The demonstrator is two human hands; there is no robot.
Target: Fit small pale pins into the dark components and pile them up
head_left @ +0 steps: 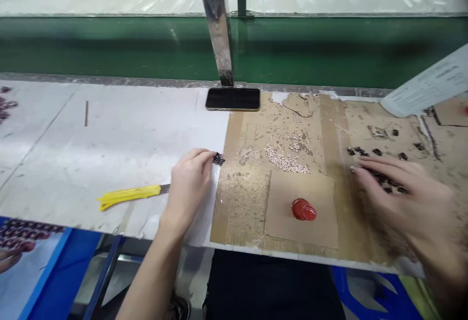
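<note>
My left hand (190,183) is closed in a pinch on a small dark openwork piece (218,159), held over the left edge of the cardboard. My right hand (405,193) is blurred by motion above a scatter of small dark shiny pieces (377,152). Its thumb and forefinger are close together at the tips; a tiny bright speck shows there, too small to name. Between the hands lie many tiny pale beads (287,159). Nearer to me, a blob of red paste (304,210) sits on a square cardboard piece (278,222).
A phone (233,99) lies at the foot of a metal post (219,32). A yellow-handled blade tool (129,194) rests left of my left arm. A printed paper (431,83) juts in at right. Another person's hand (10,259) shows at lower left. A green conveyor belt (109,47) runs behind.
</note>
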